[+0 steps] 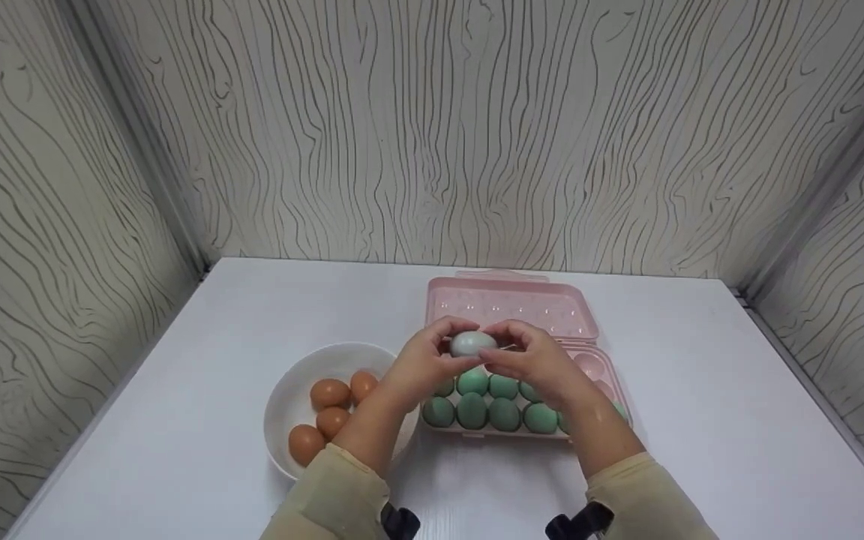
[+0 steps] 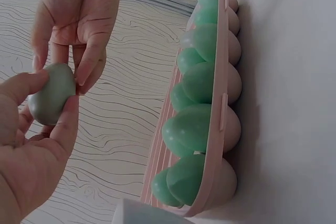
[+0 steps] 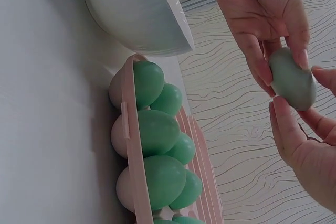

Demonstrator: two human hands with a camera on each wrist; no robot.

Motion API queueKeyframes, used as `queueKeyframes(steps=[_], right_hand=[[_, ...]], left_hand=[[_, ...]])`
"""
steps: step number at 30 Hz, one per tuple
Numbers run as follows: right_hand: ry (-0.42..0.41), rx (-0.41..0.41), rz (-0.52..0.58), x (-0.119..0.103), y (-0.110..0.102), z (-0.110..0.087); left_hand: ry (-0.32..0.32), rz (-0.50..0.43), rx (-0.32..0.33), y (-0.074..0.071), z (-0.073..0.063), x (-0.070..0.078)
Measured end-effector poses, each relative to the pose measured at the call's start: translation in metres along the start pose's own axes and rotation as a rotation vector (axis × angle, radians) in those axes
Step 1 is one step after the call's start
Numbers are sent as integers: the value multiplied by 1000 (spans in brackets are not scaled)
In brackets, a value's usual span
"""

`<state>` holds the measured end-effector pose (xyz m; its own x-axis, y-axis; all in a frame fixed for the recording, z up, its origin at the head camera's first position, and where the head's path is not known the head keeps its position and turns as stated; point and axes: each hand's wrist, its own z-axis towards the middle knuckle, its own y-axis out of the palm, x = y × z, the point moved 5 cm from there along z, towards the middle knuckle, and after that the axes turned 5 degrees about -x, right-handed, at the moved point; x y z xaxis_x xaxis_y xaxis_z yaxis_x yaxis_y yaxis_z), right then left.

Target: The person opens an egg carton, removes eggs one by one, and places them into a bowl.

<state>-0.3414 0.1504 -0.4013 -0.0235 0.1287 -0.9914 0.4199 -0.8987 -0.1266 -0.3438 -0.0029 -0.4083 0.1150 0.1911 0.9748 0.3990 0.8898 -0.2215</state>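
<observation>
Above the carton, both hands hold one pale green egg (image 1: 473, 344) between them, lying sideways. The left hand (image 1: 433, 354) grips its left end with fingers and thumb. At the other end, the right hand (image 1: 528, 358) pinches it with thumb and fingertips; the left wrist view shows those fingers curved around the shell. Beneath them lies an opened pink egg carton (image 1: 609, 360), its lid (image 1: 511, 300) tipped back. Several green eggs (image 1: 505, 414) fill much of its front rows, partly hidden by the right forearm. Bare cups (image 1: 591, 365) show at its right end.
A white bowl (image 1: 280, 420) stands left of the carton, with several brown eggs (image 1: 307, 444) in it; the left forearm covers part of it. Everything rests on a white table (image 1: 709, 420). Wood-patterned panels (image 1: 432, 135) enclose its back and sides.
</observation>
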Motion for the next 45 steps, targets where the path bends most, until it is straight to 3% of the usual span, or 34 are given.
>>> queueKeyframes(steps=[12, 19, 25, 31, 38, 45], right_hand=[[27, -11, -12, 8, -7, -1], [22, -5, 10, 14, -13, -1], [19, -18, 14, 17, -16, -3], [22, -20, 7, 21, -19, -3], [35, -11, 1, 23, -23, -6], [32, -16, -9, 21, -24, -9]], left_hand=[[-60, 34, 45, -34, -4, 8], [-65, 146, 60, -61, -3, 4], [-66, 175, 147, -88, -7, 5], [-137, 248, 206, -110, -12, -6], [-194, 385, 170, -127, -18, -24], [-242, 522, 135, -132, -24, -32]])
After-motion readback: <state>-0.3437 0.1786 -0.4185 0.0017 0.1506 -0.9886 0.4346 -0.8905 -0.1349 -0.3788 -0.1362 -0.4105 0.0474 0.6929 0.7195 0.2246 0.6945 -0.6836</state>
